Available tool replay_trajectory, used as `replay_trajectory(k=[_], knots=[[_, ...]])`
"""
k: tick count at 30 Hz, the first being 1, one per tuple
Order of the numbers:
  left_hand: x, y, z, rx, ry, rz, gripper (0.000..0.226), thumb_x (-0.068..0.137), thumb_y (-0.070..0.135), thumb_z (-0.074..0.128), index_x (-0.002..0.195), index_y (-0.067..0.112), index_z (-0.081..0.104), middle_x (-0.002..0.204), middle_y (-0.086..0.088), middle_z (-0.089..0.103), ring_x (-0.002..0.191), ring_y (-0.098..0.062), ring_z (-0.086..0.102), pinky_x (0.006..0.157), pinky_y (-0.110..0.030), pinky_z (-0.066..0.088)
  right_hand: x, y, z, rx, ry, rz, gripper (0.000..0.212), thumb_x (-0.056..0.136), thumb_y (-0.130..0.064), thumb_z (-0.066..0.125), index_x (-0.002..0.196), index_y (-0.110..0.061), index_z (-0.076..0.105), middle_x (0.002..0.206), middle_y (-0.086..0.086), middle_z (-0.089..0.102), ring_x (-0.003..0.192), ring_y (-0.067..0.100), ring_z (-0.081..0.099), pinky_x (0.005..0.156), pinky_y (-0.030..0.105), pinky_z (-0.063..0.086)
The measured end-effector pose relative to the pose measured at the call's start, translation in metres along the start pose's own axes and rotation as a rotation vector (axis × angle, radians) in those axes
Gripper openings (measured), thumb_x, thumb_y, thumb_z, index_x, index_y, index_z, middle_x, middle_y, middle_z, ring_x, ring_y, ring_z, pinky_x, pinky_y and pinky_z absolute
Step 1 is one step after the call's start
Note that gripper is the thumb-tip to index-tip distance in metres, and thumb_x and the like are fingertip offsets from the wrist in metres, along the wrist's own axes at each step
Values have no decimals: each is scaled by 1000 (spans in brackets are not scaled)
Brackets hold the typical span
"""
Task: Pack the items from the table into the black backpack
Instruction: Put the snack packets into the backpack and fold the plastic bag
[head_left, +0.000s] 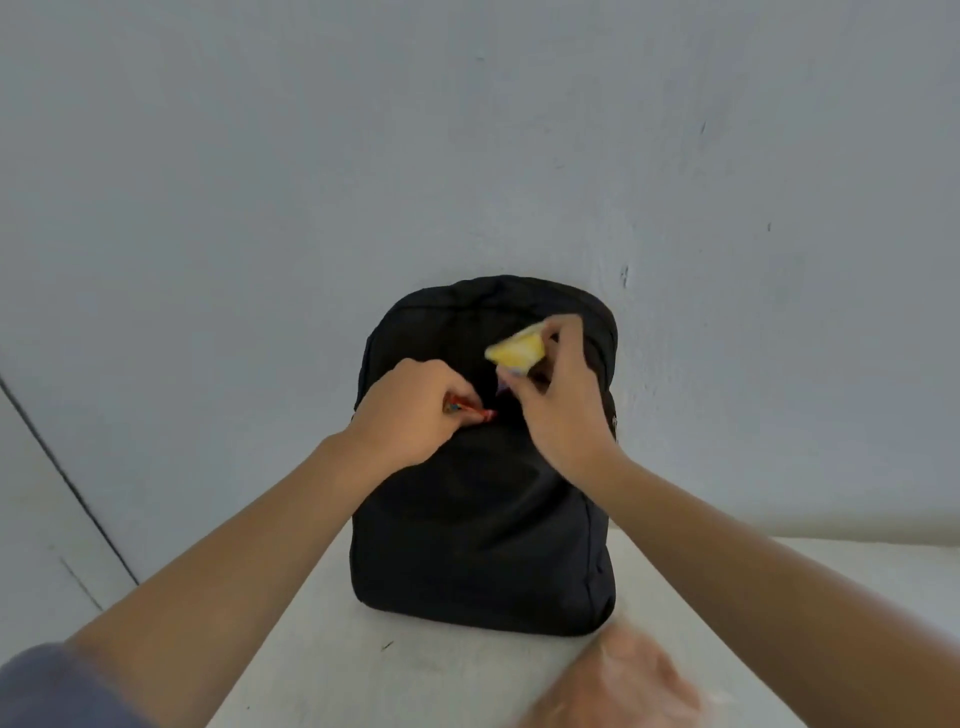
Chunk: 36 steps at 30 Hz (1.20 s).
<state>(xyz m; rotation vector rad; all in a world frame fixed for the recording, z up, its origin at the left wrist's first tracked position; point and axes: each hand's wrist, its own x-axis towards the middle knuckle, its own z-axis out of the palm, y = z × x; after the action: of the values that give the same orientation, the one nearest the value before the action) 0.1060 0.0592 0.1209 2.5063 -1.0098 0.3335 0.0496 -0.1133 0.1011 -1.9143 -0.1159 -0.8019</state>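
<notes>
The black backpack (483, 540) stands upright on the white table (322, 665), leaning against the wall. My left hand (410, 415) is curled at the front pocket's opening and grips a small red and orange item (470, 409) that pokes out toward the right. My right hand (558, 400) is over the upper front of the backpack and pinches a yellow packet (517, 351) between thumb and fingers. The inside of the pocket is dark and hidden.
A pale, blurred, translucent object (639, 680) lies on the table in front of the backpack at the lower right. The grey-white wall (467, 130) rises right behind the backpack. The table's left edge runs diagonally at the lower left.
</notes>
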Motion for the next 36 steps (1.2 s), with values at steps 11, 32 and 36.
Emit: replay_trajectory(k=[11,32,36], knots=[[-29,-10,-17,83,-351,76,50,98,66,30,81,28,59,70,3,59,65,-12,58,67,-26,47,13,-4,-18,-892,-706,-111,10,89,-8,56,97,-12,59,103,4,54,90,23,56,78,36,52],[-121,-23,3,-140,363,118,15,96,23,66,108,17,73,119,7,60,111,-8,59,98,-11,44,-69,-5,-29,-398,-135,-443,14,100,-22,56,105,-15,66,102,-7,64,98,5,54,87,13,42],[-183,-45,36,-213,45,37,13,98,25,61,104,35,67,110,24,58,104,-12,61,82,-16,52,-134,-5,-14,-281,-443,-378,8,99,-18,58,95,-17,65,88,-9,60,82,10,56,74,21,46]])
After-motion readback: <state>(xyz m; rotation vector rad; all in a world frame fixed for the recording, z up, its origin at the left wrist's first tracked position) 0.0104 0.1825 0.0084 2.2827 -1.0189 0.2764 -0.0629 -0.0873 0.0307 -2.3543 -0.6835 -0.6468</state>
